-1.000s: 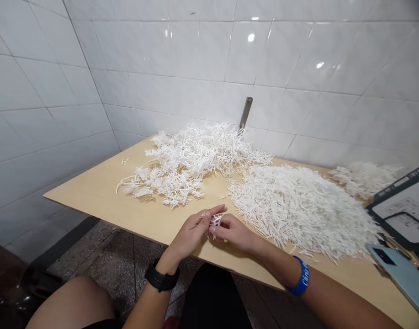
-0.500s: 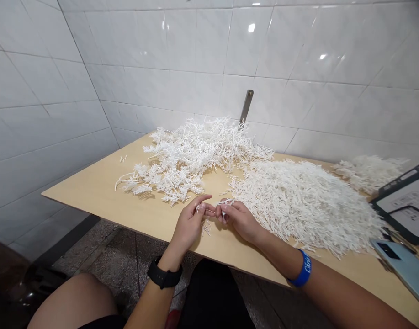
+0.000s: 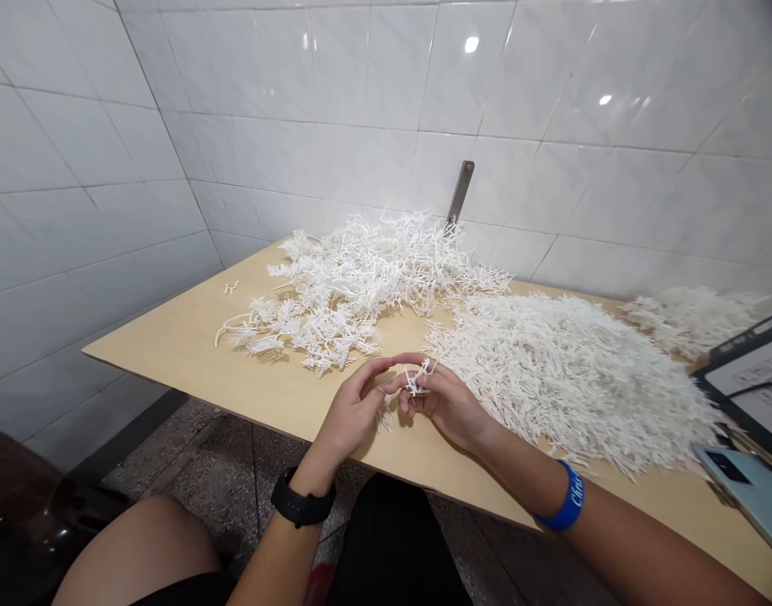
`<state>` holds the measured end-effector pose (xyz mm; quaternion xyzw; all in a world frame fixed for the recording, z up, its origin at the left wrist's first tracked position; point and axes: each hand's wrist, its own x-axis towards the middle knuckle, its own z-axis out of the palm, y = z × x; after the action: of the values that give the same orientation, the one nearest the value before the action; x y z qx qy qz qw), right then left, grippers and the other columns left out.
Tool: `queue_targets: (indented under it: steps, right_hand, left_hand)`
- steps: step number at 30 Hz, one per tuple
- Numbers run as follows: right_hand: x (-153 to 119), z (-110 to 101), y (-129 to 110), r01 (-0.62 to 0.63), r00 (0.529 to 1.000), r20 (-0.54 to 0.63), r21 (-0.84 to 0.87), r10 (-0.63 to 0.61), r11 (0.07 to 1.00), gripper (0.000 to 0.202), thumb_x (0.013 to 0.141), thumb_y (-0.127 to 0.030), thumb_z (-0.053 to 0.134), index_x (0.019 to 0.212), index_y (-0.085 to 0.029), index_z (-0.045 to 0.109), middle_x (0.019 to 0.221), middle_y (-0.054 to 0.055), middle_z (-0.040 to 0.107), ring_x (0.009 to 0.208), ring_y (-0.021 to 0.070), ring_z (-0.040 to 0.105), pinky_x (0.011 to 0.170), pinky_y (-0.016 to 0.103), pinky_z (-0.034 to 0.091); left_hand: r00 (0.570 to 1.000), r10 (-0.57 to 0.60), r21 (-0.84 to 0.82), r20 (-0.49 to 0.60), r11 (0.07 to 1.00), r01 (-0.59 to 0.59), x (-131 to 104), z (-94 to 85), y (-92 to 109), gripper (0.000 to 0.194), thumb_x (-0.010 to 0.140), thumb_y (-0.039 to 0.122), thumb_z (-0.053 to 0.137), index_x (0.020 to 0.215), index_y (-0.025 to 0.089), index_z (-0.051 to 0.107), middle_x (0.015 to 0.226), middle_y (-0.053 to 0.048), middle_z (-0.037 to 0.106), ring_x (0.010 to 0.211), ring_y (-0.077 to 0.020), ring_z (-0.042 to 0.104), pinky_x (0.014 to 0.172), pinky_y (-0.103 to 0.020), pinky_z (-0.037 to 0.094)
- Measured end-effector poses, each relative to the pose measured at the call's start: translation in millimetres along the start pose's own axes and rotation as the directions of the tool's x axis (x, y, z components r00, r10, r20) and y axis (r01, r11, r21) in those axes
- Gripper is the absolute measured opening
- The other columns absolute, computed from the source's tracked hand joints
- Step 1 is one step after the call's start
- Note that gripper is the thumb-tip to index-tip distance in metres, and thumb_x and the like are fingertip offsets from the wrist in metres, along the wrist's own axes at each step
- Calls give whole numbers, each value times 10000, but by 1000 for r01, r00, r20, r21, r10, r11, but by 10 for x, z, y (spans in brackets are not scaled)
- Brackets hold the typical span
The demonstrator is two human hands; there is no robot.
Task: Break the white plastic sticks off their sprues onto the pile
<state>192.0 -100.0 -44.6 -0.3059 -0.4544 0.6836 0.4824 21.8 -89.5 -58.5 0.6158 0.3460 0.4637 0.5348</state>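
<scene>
Held just over the near part of the table is a small white branched plastic piece (image 3: 417,380), pinched by the thumb and fingers of my right hand (image 3: 452,404). My left hand (image 3: 354,412) meets it from the left. Its index finger arches over to the piece, and its thumb presses on the other fingers; what lies between them is hidden. A few thin white sprigs (image 3: 384,417) lie on the table below my left fingers. A large heap of loose white sprigs (image 3: 568,379) spreads to the right of my right hand.
Tangled white branched pieces (image 3: 373,269) are piled at the back. A single small piece (image 3: 232,288) lies at the left of the wooden table (image 3: 171,337). At the right are another white pile (image 3: 689,316), a dark box (image 3: 752,370) and a light-blue phone (image 3: 739,480). A metal bar (image 3: 461,194) stands by the tiled wall.
My left index finger has stretched rightward over the piece in my right hand, and the hands are closer together. The piece has turned and shows more between the right fingers.
</scene>
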Motion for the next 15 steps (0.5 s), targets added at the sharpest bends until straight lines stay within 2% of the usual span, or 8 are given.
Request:
queue_targets:
  steps: [4,7,11,13,15]
  right_hand:
    - [-6,12,-13,-12,1000,25,6,12,1000,501,757,-260,594,1239,-218,462,997,92,699,670,185,613,582,310,485]
    - [-18,21,-11,-6,998,62,25,4,1000,541,737,-239,575,1256,-233,421,1043,97,687,726,206,629,587,315,494]
    - [-38,37,-32,5,995,100,68,-12,998,442,760,-262,568,1188,-233,459,1062,101,675,796,227,641,609,326,504]
    - [-29,33,-45,-5,994,108,80,-4,997,325,821,-340,551,1119,-214,516,1042,106,673,782,220,637,611,326,503]
    - [-2,12,-39,-24,994,105,52,19,998,301,864,-436,539,1031,-189,580,957,99,673,726,201,623,593,312,494]
  left_hand:
    - [998,-19,34,-61,999,21,0,-9,40,269,881,256,534,1120,186,634,1228,-98,624,1165,-237,560,990,-364,432]
    - [997,-14,39,-78,999,17,-3,-3,42,268,879,258,524,1101,176,648,1196,-97,639,1137,-238,574,974,-359,438]
    - [997,0,32,-82,999,2,-10,8,63,261,876,258,519,1080,164,651,1140,-92,656,1096,-232,592,957,-354,448]
    - [996,4,34,-84,999,-1,-13,9,74,249,880,268,517,1060,166,654,1117,-88,664,1084,-231,596,945,-350,454]
    - [996,-4,44,-90,999,8,-13,6,76,243,881,277,519,1046,168,658,1101,-85,669,1070,-231,600,944,-353,452]
